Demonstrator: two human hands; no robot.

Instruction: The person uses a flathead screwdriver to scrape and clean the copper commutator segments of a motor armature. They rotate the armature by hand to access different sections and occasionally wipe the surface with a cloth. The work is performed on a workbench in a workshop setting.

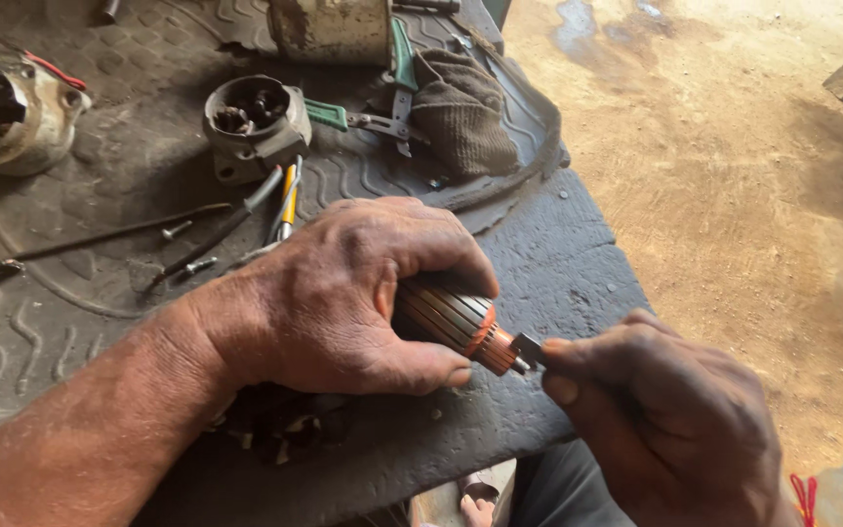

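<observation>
A motor armature [456,327] is gripped tight in the left hand [343,293] while a small dark piece [527,348] is pinched against its commutator end by the right hand [665,420].

The armature [451,322] gripped in the left hand [343,293] shows brown and copper lengthwise stripes with an orange band at its tip. Beyond that hand, the pliers [382,93] have green handles, the screwdriver [288,200] is yellow, and the folded cloth [461,112] is dark grey-brown. The rubber mat [558,254] under both hands is dark grey with a wavy ribbed pattern.
</observation>
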